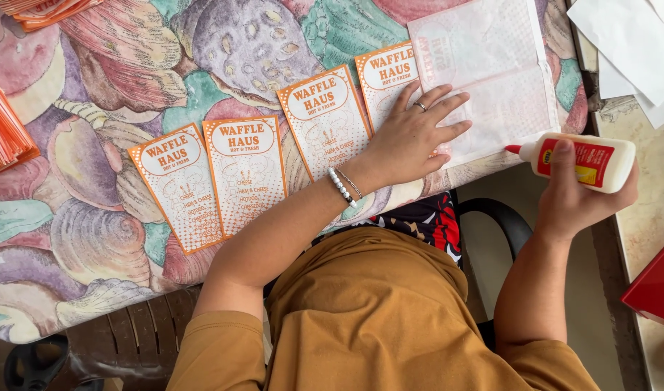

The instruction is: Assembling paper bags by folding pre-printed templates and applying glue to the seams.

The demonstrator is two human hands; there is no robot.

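My left hand (pixel 413 135) lies flat, fingers spread, on the rightmost of several orange-and-white printed paper bags (pixel 243 174) laid in a row on the table. Its fingertips touch a larger translucent white sheet (pixel 491 72) spread to the right. A ring and a bead bracelet are on that hand and wrist. My right hand (pixel 574 192) grips a white glue bottle (pixel 589 161) with a red label and red nozzle, held sideways, the nozzle pointing left near the sheet's lower right corner.
The table wears a tablecloth (pixel 93 239) with a shell and flower print. Stacks of orange bags (pixel 6 130) sit at the left edge and top left. White papers (pixel 636 43) lie top right, a red box (pixel 654 286) at right. A dark chair (pixel 502 217) stands below.
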